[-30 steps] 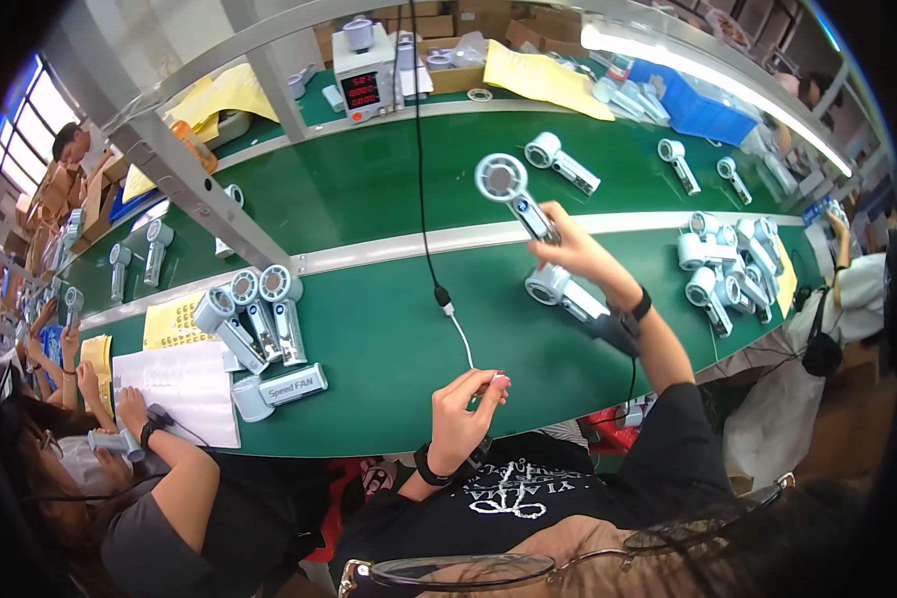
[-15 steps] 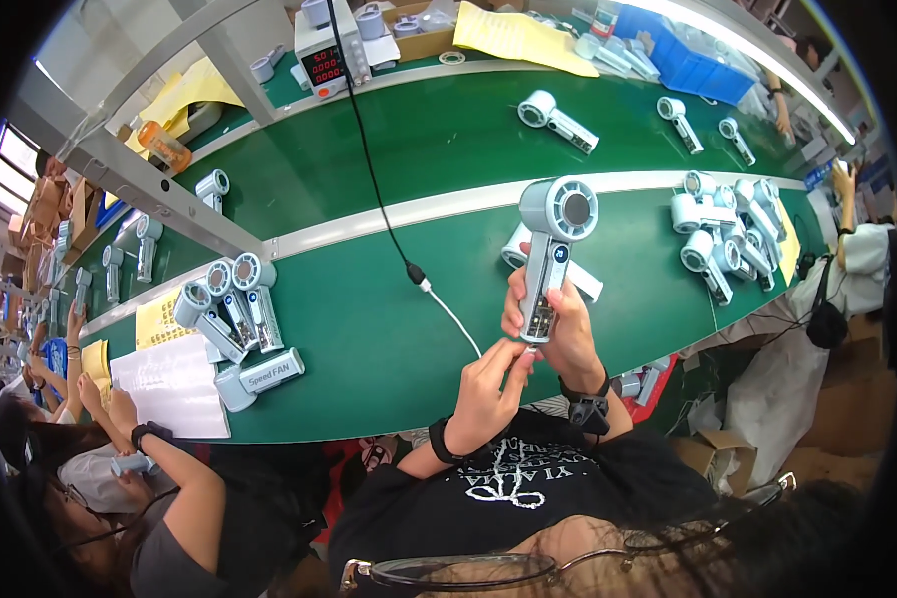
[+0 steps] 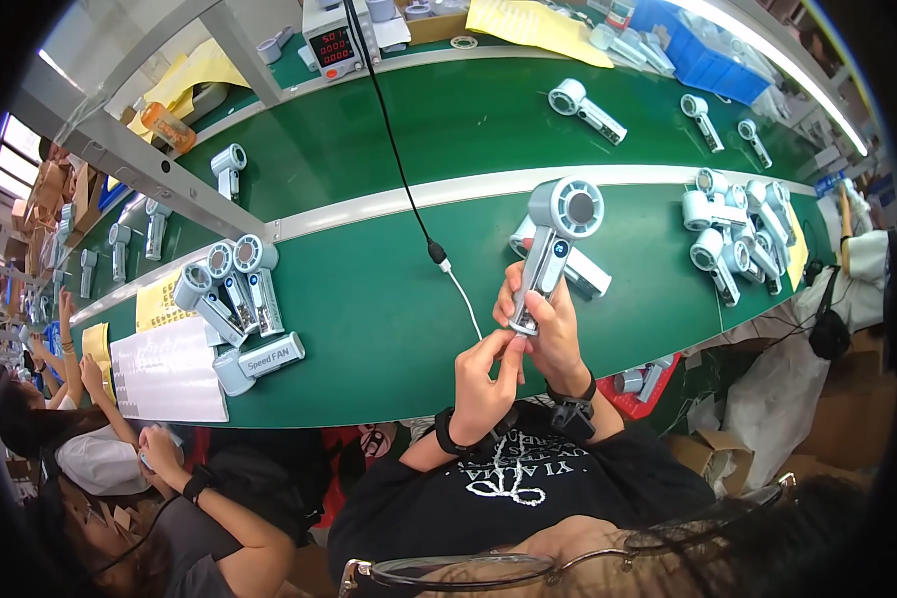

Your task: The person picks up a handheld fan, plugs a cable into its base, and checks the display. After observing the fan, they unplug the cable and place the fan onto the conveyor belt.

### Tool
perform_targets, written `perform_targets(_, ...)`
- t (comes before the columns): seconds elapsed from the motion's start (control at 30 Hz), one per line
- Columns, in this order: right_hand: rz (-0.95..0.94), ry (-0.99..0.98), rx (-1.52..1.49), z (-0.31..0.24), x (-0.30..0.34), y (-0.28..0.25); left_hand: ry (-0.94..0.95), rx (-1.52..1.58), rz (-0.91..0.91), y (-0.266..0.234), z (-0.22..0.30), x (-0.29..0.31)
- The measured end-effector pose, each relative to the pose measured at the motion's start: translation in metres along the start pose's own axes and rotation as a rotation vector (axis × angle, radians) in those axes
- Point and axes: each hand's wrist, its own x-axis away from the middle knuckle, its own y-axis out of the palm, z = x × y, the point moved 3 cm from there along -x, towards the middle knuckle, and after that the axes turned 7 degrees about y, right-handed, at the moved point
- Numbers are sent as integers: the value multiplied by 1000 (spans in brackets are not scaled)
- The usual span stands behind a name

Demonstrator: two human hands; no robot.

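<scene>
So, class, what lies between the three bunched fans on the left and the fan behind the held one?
In the head view: a black connector with its white cable, over green worktop.

Factory assembly workshop: identical handheld fans [image 3: 706, 211] heaped at right end of green table [image 3: 369, 339]; power supply [image 3: 331, 62], blue bin [image 3: 718, 76] beyond table; co-workers [image 3: 254, 533] along table's left.

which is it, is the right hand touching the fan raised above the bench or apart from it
Touching. The head view shows the right hand gripping the raised fan, its thumb lying across the front of the handle.
</scene>
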Motion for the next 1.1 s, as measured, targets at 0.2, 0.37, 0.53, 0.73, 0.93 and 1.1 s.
perform_targets(0.2,-7,-112,168,7,4,-3,-57,18,11,-4,-6,6)
perform_targets(0.37,-10,-145,201,7,3,-4,-92,15,-8,-6,-7,2)
perform_targets(0.53,-28,-143,224,5,3,-4,-96,47,-62,-9,-9,1)
perform_targets(0.73,-15,-74,164,7,3,-4,-102,46,-86,-10,-10,-1)
perform_targets(0.93,-31,-45,172,9,2,-3,-106,26,-84,-15,-11,1)
perform_targets(1.1,-76,-41,127,8,2,-5,-117,33,-121,-17,-10,0)
